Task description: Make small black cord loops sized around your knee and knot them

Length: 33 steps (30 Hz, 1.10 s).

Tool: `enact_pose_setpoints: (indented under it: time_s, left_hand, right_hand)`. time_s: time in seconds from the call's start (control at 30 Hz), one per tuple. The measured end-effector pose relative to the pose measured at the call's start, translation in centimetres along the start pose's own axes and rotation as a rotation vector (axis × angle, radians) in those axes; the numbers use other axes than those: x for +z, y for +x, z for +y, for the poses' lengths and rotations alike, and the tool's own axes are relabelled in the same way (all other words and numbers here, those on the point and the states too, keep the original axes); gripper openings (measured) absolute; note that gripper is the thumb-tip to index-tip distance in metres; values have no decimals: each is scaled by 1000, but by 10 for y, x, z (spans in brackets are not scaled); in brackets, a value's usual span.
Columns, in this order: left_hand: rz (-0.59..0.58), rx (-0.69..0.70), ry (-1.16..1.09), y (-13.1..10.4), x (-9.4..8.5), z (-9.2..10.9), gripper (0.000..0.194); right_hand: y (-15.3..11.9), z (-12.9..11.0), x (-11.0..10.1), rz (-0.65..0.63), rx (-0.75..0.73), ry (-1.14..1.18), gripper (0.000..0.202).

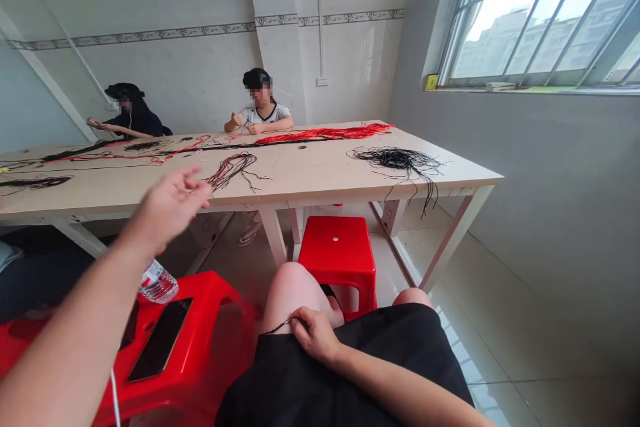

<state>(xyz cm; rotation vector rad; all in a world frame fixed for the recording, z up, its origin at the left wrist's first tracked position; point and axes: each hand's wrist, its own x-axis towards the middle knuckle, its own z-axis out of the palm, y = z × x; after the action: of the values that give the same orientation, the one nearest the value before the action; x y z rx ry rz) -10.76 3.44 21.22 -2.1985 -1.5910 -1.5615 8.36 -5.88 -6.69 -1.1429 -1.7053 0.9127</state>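
My left hand (pixel 173 203) is raised over the near edge of the table, its fingers apart and slightly blurred, with nothing visible in them. Just beyond its fingertips lies a loose bundle of red and black cords (pixel 235 170). On my right thigh-side lap, by the bare knee, my right hand (pixel 317 337) is closed in a pinch on a thin black cord (pixel 279 327). The cord's short visible length runs left across my leg; its rest is hidden.
A long table (pixel 325 177) bears red cords (pixel 325 133) and a black cord tangle (pixel 400 159) hanging over its edge. Two people sit across. Red stools (pixel 337 247) stand below; the left one carries a phone (pixel 161 340) and a water bottle (pixel 159 283).
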Motion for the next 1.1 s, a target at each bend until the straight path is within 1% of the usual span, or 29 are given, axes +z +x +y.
enact_pose_setpoints:
  time_s: [0.03,0.07,0.1,0.13,0.17,0.2,0.23,0.3,0.37,0.43,0.5,0.57,0.63,0.73,0.77,0.83,0.97,1.03,1.1]
  left_hand:
    - [-330,-95,-74,-26,13,3,50]
    - [-589,-175,-118,-55,27,6,47]
    - [-800,-210,-126,-84,41,8,43]
    - [-936,-223,-138,-112,54,9,40]
    - [-997,-234,-154,-136,67,9,39]
    - [-1006,-253,-175,-154,77,8,38]
    - [-994,-252,-194,-167,86,5,40]
    - [-909,-320,-210,-178,97,-2,44]
    - [-841,-395,-235,-177,102,-11,46]
    - [-824,-439,-276,-174,102,-19,45]
    - [-806,-473,-304,-174,102,-25,42]
    - [-759,-518,-318,-177,102,-28,42]
    - [-686,-565,-312,-183,104,-30,39]
    - [-608,-629,-261,-192,107,-32,27]
    - [-595,-650,-231,-194,108,-34,24]
    - [-600,-681,-172,-199,108,-38,20]
    - [-681,-712,-121,-204,106,-43,15]
    - [-693,-723,-109,-204,105,-40,13]
    - [-690,-733,-79,-203,105,-35,13]
  right_hand:
    - [1,-1,-1,1,6,5,21]
    - [3,-2,-1,0,12,10,21]
    - [5,-3,-3,-3,11,12,21]
    - [7,-5,-5,-8,5,29,21]
    - [10,-6,-7,-14,-3,57,22]
    - [13,-7,-9,-17,-12,89,23]
    - [15,-8,-12,-16,-16,120,24]
    - [20,-10,-17,14,3,153,27]
    - [25,-12,-22,71,50,126,28]
    - [29,-15,-26,118,91,94,26]
    - [34,-18,-27,134,112,63,23]
    - [37,-21,-26,127,121,32,21]
    - [40,-22,-26,102,120,0,20]
    - [41,-14,-34,43,102,-48,19]
    - [40,-9,-41,21,98,-63,19]
    - [39,3,-61,-16,103,-88,20]
    - [33,26,-122,-37,170,-142,18]
    - [25,31,-151,6,216,-171,17]
    - [13,31,-171,113,258,-201,19]
